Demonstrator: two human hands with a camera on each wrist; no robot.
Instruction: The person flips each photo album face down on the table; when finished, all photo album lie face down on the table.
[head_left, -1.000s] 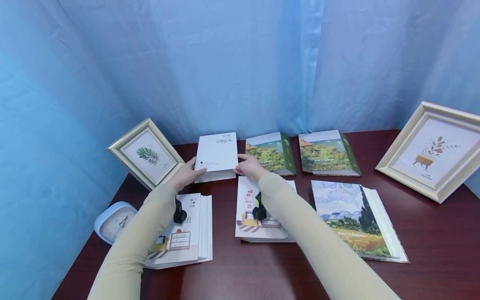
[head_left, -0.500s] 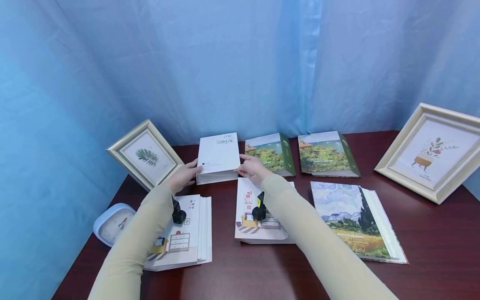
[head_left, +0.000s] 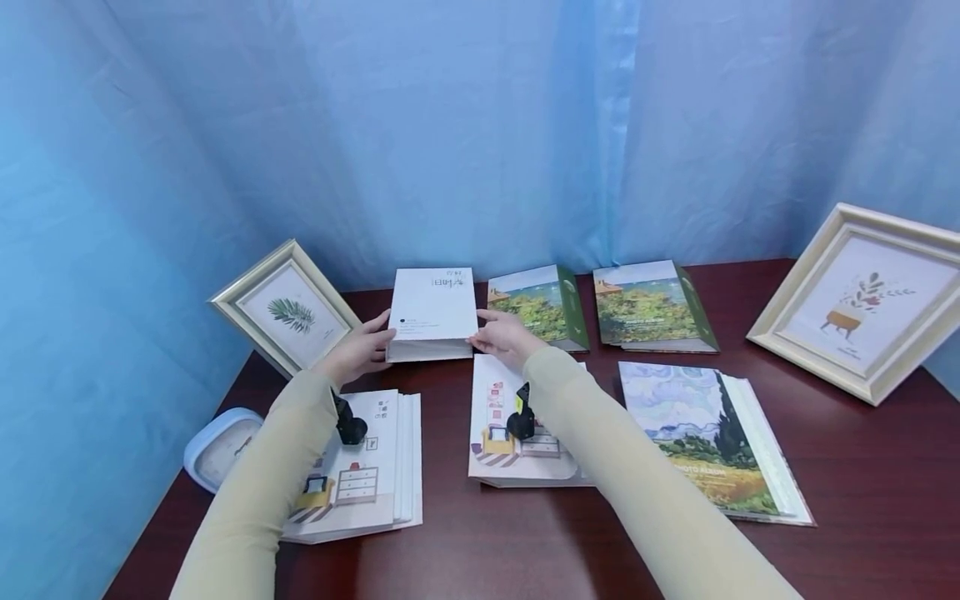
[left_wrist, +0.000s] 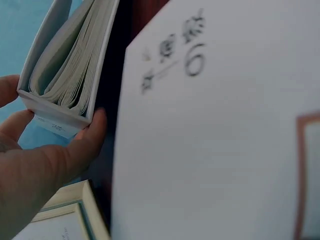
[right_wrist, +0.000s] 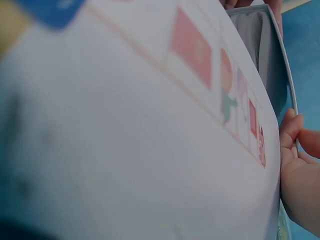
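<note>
Reaching across a dark red-brown table [head_left: 862, 500], a person in pale beige sleeves holds a white album [head_left: 433, 313] between both hands near the table's far edge, left of centre. The left hand [head_left: 360, 350] grasps the album's near left corner, thumb curled against its front end and fingers along its side; the left wrist view shows the page edges inside the white cover [left_wrist: 65, 80]. The right hand [head_left: 504, 335] grips the album's near right corner, fingers curled onto its right side. The album lies flat on the table with its printed cover facing up. Just right of it, along the far edge, two albums with green landscape covers [head_left: 536, 307] [head_left: 651, 305] lie side by side. Nearer the person, under the forearms, lie a white album with drawings of furniture [head_left: 360, 467] toward the left edge and a similar one [head_left: 510, 425] at the centre. A larger album with a painted sky and cypress [head_left: 705, 437] lies to the right. A framed leaf picture [head_left: 288, 310] leans at the far left corner, a bigger framed plant picture [head_left: 862, 300] leans at the far right, and a pale blue clock [head_left: 221, 446] sits at the left edge.
</note>
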